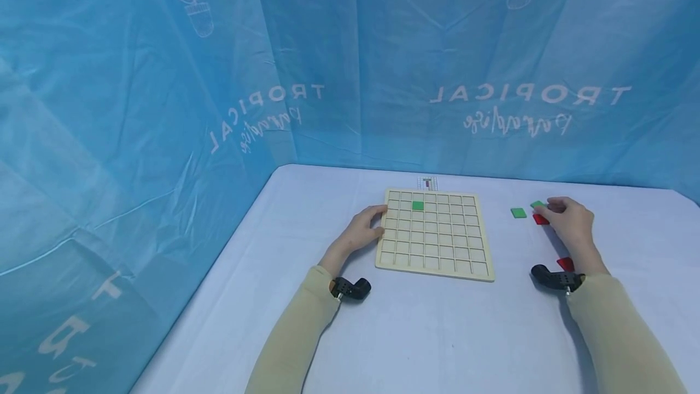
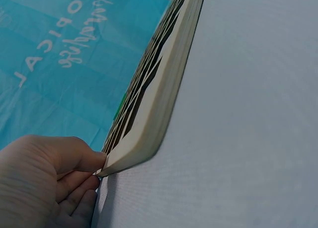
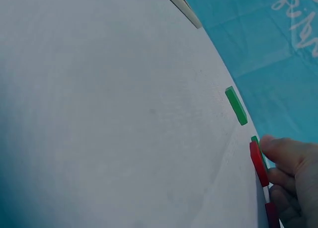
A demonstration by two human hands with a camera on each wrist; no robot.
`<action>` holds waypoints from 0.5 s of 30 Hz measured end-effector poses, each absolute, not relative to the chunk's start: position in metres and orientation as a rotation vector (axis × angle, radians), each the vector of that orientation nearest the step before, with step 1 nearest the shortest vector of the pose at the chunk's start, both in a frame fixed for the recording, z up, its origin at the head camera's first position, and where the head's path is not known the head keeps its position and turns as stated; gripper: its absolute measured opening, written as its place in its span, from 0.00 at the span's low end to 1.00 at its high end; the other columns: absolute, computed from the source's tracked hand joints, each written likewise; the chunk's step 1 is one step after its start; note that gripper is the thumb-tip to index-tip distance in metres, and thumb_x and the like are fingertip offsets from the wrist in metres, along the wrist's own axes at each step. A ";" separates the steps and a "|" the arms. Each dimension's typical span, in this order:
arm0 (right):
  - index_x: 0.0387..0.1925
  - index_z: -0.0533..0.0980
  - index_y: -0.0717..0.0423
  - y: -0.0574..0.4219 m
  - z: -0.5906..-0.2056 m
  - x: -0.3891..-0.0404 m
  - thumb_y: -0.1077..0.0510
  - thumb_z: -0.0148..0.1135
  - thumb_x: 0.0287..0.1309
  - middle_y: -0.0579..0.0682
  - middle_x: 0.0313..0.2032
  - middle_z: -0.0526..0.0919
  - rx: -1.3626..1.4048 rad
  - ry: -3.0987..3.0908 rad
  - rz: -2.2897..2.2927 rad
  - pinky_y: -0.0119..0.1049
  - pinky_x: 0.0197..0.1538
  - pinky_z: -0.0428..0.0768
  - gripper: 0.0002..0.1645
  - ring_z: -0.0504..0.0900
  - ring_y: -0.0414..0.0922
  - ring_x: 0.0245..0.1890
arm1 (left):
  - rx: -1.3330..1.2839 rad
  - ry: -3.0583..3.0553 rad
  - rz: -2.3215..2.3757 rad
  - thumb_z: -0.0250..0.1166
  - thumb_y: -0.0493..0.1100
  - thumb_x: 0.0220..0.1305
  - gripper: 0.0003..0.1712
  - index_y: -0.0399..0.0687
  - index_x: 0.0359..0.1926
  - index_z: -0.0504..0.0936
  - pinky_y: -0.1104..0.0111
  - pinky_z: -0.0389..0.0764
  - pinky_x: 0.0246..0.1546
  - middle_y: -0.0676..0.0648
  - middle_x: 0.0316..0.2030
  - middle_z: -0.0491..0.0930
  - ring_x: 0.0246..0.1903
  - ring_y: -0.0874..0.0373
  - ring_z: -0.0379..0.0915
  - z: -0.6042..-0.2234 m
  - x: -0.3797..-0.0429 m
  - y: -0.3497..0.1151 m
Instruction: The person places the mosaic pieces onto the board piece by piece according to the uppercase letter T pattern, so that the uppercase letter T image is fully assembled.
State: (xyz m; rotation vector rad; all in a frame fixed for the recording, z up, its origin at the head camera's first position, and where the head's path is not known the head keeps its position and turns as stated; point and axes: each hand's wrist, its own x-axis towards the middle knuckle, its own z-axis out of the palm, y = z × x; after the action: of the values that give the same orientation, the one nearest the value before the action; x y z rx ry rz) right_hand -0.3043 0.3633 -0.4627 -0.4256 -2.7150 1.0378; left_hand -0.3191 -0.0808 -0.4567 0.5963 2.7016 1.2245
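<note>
A pale wooden grid board point(image 1: 432, 273) lies on the white table. My left hand point(image 1: 360, 230) rests at its left edge, index finger and thumb touching the rim; in the left wrist view the thumb point(image 2: 84, 156) meets this edge. One green square tile point(image 1: 418, 205) sits in a cell of the board's second row. On the right, my right hand point(image 1: 571, 221) has its fingertips over a green tile point(image 1: 537, 204), with a red tile point(image 1: 541, 219) just nearer. I cannot tell whether the fingers pinch the green tile, which is partly hidden behind the red one in the right wrist view.
Left of the right hand lies another green tile point(image 1: 518, 213). Another red tile point(image 1: 566, 264) lies beside the right wrist, partly covered by its black camera mount point(image 1: 552, 277). A small printed grid pattern point(image 1: 428, 183) lies behind the board. Blue printed cloth point(image 1: 383, 114) hangs behind the table.
</note>
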 end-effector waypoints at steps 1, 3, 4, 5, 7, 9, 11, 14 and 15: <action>0.61 0.65 0.71 0.364 -0.463 -0.306 0.46 0.55 0.63 0.72 0.55 0.69 -0.427 -2.718 1.039 0.63 0.57 0.65 0.36 0.63 0.67 0.58 | 0.593 2.699 1.226 0.58 0.34 0.62 0.33 0.42 0.68 0.62 0.63 0.55 0.68 0.44 0.67 0.62 0.68 0.52 0.52 -0.456 -0.319 -0.081; 0.62 0.64 0.70 0.364 -0.464 -0.307 0.46 0.55 0.64 0.71 0.56 0.69 -0.426 -2.724 1.039 0.63 0.58 0.65 0.36 0.62 0.67 0.58 | 0.586 2.695 1.218 0.58 0.35 0.62 0.33 0.43 0.68 0.62 0.63 0.55 0.68 0.44 0.67 0.61 0.68 0.52 0.52 -0.456 -0.318 -0.080; 0.62 0.64 0.70 0.365 -0.464 -0.308 0.46 0.54 0.64 0.71 0.56 0.69 -0.427 -2.726 1.042 0.63 0.58 0.65 0.36 0.62 0.67 0.59 | 0.584 2.694 1.212 0.58 0.35 0.62 0.33 0.43 0.69 0.62 0.63 0.55 0.68 0.44 0.67 0.61 0.68 0.53 0.52 -0.456 -0.318 -0.080; 0.63 0.64 0.69 0.365 -0.465 -0.308 0.46 0.54 0.65 0.71 0.57 0.68 -0.426 -2.729 1.044 0.63 0.59 0.65 0.36 0.62 0.66 0.59 | 0.578 2.694 1.206 0.58 0.35 0.63 0.33 0.44 0.69 0.62 0.63 0.54 0.68 0.45 0.67 0.61 0.68 0.53 0.51 -0.456 -0.317 -0.080; 0.63 0.63 0.69 0.366 -0.465 -0.308 0.47 0.53 0.65 0.71 0.57 0.68 -0.420 -2.731 1.050 0.63 0.59 0.64 0.36 0.62 0.66 0.59 | 0.577 2.703 1.195 0.58 0.36 0.63 0.33 0.44 0.69 0.62 0.63 0.54 0.68 0.45 0.67 0.61 0.68 0.53 0.51 -0.456 -0.317 -0.080; 0.64 0.63 0.69 0.366 -0.466 -0.308 0.47 0.53 0.65 0.71 0.57 0.68 -0.412 -2.730 1.043 0.63 0.59 0.65 0.35 0.62 0.66 0.59 | 0.580 2.713 1.190 0.58 0.36 0.63 0.33 0.45 0.69 0.62 0.64 0.54 0.68 0.45 0.67 0.61 0.68 0.54 0.52 -0.456 -0.318 -0.080; 0.63 0.64 0.69 0.366 -0.466 -0.308 0.48 0.54 0.65 0.71 0.57 0.68 -0.402 -2.724 1.029 0.63 0.59 0.65 0.34 0.63 0.66 0.59 | 0.585 2.718 1.199 0.58 0.36 0.62 0.33 0.44 0.69 0.62 0.64 0.55 0.68 0.45 0.67 0.61 0.68 0.53 0.52 -0.456 -0.318 -0.080; 0.63 0.64 0.68 0.366 -0.466 -0.309 0.47 0.54 0.65 0.70 0.57 0.69 -0.413 -2.704 1.032 0.62 0.59 0.66 0.34 0.62 0.66 0.59 | 0.591 2.720 1.203 0.58 0.35 0.62 0.33 0.43 0.69 0.62 0.64 0.55 0.68 0.45 0.67 0.62 0.68 0.53 0.52 -0.456 -0.318 -0.080; 0.64 0.64 0.67 0.366 -0.466 -0.309 0.47 0.54 0.65 0.70 0.57 0.69 -0.418 -2.696 1.040 0.61 0.58 0.68 0.35 0.63 0.66 0.59 | 0.592 2.720 1.202 0.58 0.35 0.62 0.33 0.43 0.68 0.62 0.64 0.55 0.68 0.44 0.67 0.62 0.68 0.53 0.52 -0.456 -0.318 -0.081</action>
State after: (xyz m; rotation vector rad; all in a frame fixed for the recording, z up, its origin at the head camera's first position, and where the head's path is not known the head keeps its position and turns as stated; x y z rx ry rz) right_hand -0.3088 0.3657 -0.4655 -0.4184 -2.6955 1.0401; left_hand -0.3181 -0.0806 -0.4562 0.5918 2.7198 1.2020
